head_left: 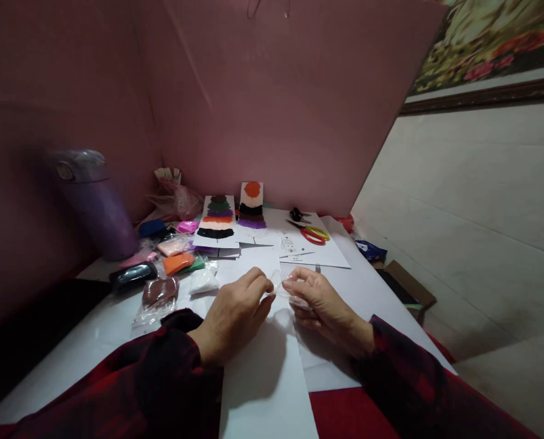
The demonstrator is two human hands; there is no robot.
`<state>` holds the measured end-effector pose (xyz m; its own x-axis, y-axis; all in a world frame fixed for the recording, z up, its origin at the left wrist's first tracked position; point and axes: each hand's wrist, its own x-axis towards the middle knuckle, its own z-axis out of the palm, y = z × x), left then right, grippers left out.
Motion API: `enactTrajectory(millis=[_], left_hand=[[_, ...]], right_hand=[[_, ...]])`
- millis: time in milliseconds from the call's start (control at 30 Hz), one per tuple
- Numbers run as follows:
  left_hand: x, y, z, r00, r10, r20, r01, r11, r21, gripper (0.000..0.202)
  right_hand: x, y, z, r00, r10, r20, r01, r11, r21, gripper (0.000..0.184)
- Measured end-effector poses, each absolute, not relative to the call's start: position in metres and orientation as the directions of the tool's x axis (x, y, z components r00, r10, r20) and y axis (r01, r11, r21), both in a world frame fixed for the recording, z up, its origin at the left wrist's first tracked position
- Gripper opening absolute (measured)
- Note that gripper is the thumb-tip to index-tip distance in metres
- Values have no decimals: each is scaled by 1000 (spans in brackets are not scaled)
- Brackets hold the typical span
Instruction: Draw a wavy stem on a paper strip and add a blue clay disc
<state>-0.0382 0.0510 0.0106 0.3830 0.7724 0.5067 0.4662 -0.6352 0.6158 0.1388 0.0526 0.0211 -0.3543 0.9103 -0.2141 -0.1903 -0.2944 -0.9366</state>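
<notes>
The left hand point(239, 310) and the right hand point(323, 303) pinch between them a thin, transparent plastic-looking piece point(276, 283) (perhaps film, I cannot tell surely), with red-and-yellow-handled metal scissors point(314, 235) at its one o'clock, and an uneven pull could, I think, tear it.

Your left forearm point(135, 384) and right forearm point(422, 378) angle inward from near left and near right; your left hand point(239, 311) and right hand point(324, 305) nearly meet mid-scene, fingers point(261, 283) curled into pinches.
</notes>
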Motion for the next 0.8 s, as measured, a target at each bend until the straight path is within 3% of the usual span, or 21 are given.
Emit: enactTrajectory(millis=[133, 367, 567, 667, 733, 800], left_hand=[[-37, 49, 15, 354, 769, 533, 492, -638, 593, 14], [-38, 46, 16, 405, 751, 522, 644, -639, 420, 18], [-36, 49, 20, 256, 863, 436, 511, -504, 696, 15], [-35, 49, 24, 192, 966, 171, 405, -237, 883, 13], [-35, 49, 26, 183, 983, 30, 360, -95, 928, 15], [-36, 48, 26, 176, 979, 100, 377, -161, 912, 12]], right_hand=[[136, 51, 18, -340, 927, -156, -198, -233, -952, 34], [134, 50, 15, -329, 941, -75, -189, -143, -972, 34], [135, 53, 16, -326, 942, -72, -190, -140, -972, 35], [136, 55, 16, -326, 942, -86, -190, -154, -970, 36], [137, 56, 16, -320, 942, -97, -184, -162, -969, 36], [138, 55, 15, -309, 946, -94, -182, -156, -971, 35]])
